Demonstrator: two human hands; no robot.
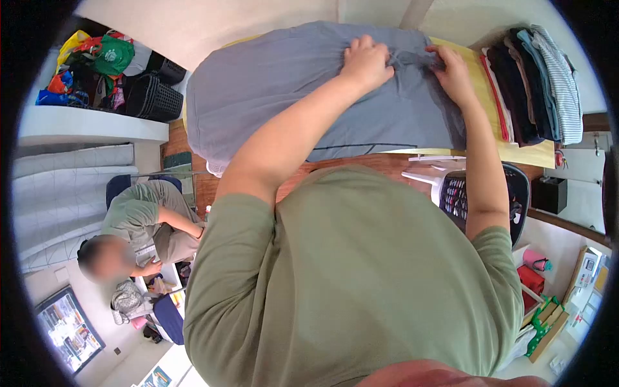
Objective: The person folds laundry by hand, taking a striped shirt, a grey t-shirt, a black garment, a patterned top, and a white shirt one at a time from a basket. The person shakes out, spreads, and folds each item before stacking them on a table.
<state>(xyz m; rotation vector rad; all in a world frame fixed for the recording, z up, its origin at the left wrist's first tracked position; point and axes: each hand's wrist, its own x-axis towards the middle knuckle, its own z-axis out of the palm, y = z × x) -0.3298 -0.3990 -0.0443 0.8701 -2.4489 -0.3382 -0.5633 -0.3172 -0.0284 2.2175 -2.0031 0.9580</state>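
A large grey cloth (271, 97), possibly a garment, lies spread over a yellow-topped table (532, 152). Near its far right part the fabric is bunched into creases between my hands. My left hand (367, 64) rests on the cloth with its fingers curled into the bunched part. On the other side of the creases, my right hand (454, 74) has its thumb and forefinger bent around a fold. The fingertips of both hands are partly hidden by the fabric.
Folded clothes (525, 84) stand stacked at the table's right end. Below it are a black laundry basket (519, 187) and a white stool (425, 173). Black baskets (153, 97) and bags fill a shelf at upper left. Another person (151, 213) sits at lower left.
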